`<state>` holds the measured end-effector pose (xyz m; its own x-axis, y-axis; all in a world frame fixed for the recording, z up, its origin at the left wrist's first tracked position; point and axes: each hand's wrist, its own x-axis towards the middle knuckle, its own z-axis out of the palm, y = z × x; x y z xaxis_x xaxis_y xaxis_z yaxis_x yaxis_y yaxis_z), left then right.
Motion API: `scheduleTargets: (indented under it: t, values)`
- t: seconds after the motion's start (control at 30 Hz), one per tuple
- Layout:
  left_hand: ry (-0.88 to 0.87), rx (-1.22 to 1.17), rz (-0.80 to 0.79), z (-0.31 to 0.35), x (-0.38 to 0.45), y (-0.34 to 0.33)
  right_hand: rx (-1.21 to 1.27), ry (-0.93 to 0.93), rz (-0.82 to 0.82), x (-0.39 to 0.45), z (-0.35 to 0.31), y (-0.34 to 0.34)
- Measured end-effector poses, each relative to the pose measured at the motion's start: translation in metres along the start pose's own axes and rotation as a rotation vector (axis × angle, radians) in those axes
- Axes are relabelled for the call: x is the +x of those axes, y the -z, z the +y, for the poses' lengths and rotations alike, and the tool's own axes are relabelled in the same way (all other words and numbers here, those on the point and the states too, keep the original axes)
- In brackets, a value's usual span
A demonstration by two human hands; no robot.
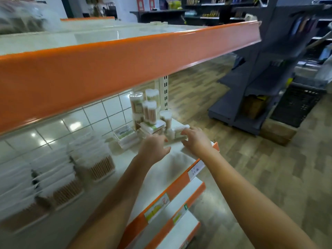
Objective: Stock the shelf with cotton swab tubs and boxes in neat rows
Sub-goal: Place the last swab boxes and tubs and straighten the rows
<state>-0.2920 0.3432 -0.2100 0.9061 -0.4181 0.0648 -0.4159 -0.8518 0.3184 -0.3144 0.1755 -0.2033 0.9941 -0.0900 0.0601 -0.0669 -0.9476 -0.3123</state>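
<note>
On the cream shelf (176, 159), the right hand (195, 139) gripped a clear flat box of wooden cotton swabs (177, 133) beside the upright tubs (150, 111); the left hand (154, 147) hovered just beside the box, fingers relaxed.

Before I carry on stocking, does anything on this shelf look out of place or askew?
Yes. At the far end of the shelf the upright tubs and flat boxes sit in a loose, tilted heap, unlike the squared rows of boxes nearer left. The right hand holds one box; the left hand reaches in.
</note>
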Motion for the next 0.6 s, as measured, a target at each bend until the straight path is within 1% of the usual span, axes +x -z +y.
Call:
scheduleTargets:
  t: [0.13,0.27,0.47,0.6]
  values:
    - [0.063,0.053,-0.046,0.0,0.007,-0.007,-0.027,0.05,0.023,0.019,0.002,-0.001]
    - [0.144,0.056,-0.023,0.005,0.01,-0.009,-0.093,0.164,0.049,0.041,0.007,-0.005]
    - [0.279,0.033,0.018,0.011,-0.002,-0.013,-0.165,0.25,-0.064,0.061,0.018,-0.019]
    - [0.358,0.017,0.034,0.015,-0.019,-0.015,-0.155,0.296,-0.021,0.064,0.025,-0.029]
